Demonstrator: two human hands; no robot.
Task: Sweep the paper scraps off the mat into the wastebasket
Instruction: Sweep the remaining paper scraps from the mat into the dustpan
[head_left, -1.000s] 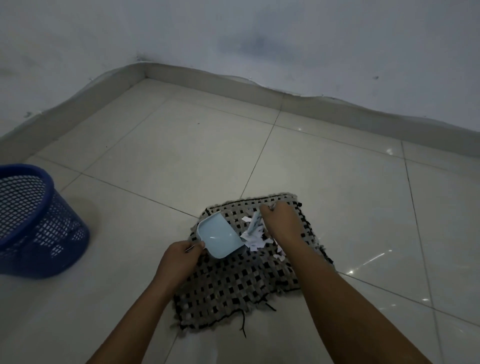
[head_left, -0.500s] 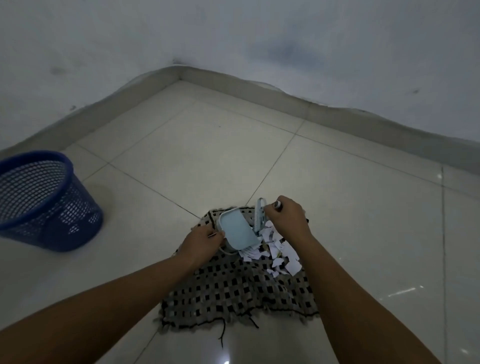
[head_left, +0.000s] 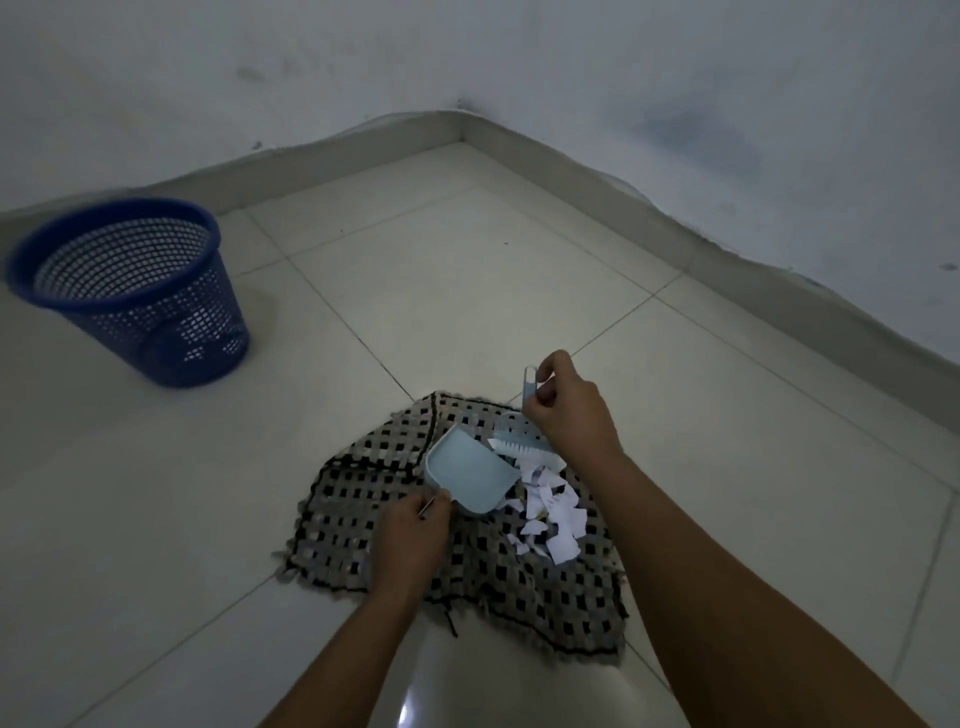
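No writing, label, brand or number can be read anywhere; the paper scraps (head_left: 551, 506) on the woven mat (head_left: 363, 499) look blank at this sharpness.

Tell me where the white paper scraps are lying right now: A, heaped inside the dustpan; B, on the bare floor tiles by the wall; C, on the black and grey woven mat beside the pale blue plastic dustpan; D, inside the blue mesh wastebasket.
C: the white paper scraps lie heaped on the black and grey woven mat, just right of the pale blue plastic dustpan, whose tray looks empty.
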